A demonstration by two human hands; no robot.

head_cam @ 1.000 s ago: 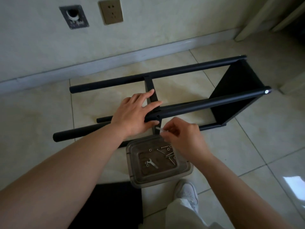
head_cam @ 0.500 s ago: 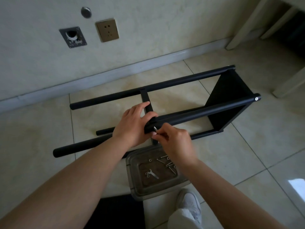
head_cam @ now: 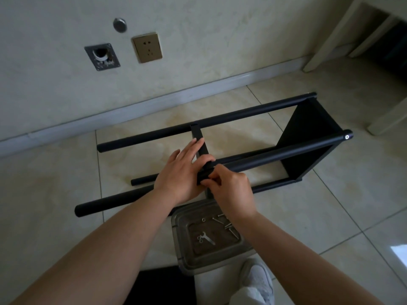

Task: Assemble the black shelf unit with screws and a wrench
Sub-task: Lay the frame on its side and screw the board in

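The black shelf unit (head_cam: 275, 154) lies on its side on the tiled floor, long round poles running left to right and a black panel (head_cam: 308, 137) fixed at the right end. My left hand (head_cam: 182, 170) holds the near upper pole where a narrow black crossbar (head_cam: 199, 139) meets it, thumb over the pole. My right hand (head_cam: 229, 190) pinches a screw at that joint; the screw itself is hidden by my fingers. A clear plastic tray (head_cam: 187, 245) by my foot holds several loose screws (head_cam: 226, 223) and a small wrench (head_cam: 207, 237).
The wall with a socket plate (head_cam: 147, 47) and a skirting board runs behind the frame. Pale furniture legs (head_cam: 326, 40) stand at the upper right. A black mat (head_cam: 163, 287) and my white shoe (head_cam: 257, 280) are at the bottom.
My right hand carried the screw from above the tray up to the joint and now presses in against the pole. The camera tilted up, so the frame sits lower in view.
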